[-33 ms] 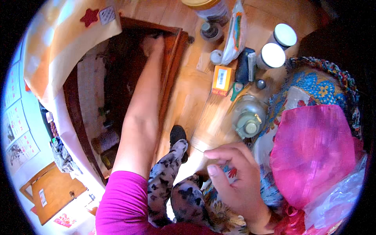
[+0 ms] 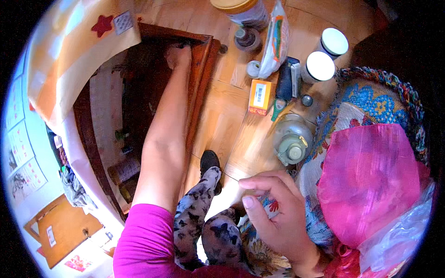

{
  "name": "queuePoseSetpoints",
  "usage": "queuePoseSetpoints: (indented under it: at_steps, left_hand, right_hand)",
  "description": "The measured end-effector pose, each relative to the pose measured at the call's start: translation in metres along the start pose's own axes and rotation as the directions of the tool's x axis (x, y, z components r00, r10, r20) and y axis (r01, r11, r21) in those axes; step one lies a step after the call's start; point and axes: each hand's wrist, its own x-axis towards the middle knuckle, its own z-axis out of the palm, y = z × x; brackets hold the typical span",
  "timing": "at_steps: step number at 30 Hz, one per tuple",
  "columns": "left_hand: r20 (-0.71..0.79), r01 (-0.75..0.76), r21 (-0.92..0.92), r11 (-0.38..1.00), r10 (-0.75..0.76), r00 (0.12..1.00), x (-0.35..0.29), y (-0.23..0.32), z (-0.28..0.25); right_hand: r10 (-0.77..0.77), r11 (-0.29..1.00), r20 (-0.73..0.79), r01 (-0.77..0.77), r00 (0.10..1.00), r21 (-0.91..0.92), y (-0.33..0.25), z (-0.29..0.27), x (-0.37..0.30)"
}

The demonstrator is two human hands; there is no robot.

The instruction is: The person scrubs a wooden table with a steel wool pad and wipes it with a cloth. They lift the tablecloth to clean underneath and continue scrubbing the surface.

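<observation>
My left arm reaches into a dark wooden cabinet (image 2: 204, 69), and my left hand (image 2: 177, 56) is at its far end, by the frame's inner corner. Shadow hides those fingers, so what they touch does not show. Over my lap, beside the patterned cloth, my right hand (image 2: 280, 208) is held up with thumb and fingers apart and nothing between them. Deep inside the cabinet lie a dim jar or bottle (image 2: 124, 170) and smaller items. The nearest thing ahead of my right hand is a greenish, see-through jug with a lid (image 2: 293, 141).
On the wooden floor stand an orange box (image 2: 260, 95), green-handled scissors (image 2: 278, 109), a dark case (image 2: 288, 78), two white-lidded jars (image 2: 320, 66), a dark bottle (image 2: 247, 39), a plastic packet (image 2: 276, 41) and a large tub (image 2: 248, 14). Pink cloth or plastic (image 2: 371, 180) lies at right.
</observation>
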Motion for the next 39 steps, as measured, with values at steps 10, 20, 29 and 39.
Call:
queuePoseSetpoints:
  at_steps: [10, 20, 29, 39]
  left_hand:
    - [-0.069, -0.177, -0.038, 0.983, 0.174, 0.982, -0.035, 0.018, 0.014]
    - [-0.059, -0.347, 0.166, 0.923, 0.360, 0.931, -0.012, -0.004, -0.001]
    - [-0.053, -0.518, 0.224, 0.825, 0.541, 0.839, -0.048, 0.004, -0.005]
    - [-0.010, -0.702, 0.227, 0.676, 0.722, 0.692, -0.049, -0.005, -0.009]
  right_hand:
    - [0.019, 1.000, 0.042, -0.019, 0.999, -0.013, 0.002, 0.001, 0.000]
    - [-0.018, 1.000, 0.025, 0.018, 1.000, -0.005, 0.002, 0.003, 0.002]
    - [-0.025, 0.999, 0.022, 0.026, 0.999, -0.036, 0.001, 0.003, 0.002]
    - [-0.018, 1.000, 0.025, 0.019, 1.000, -0.021, 0.002, 0.006, 0.003]
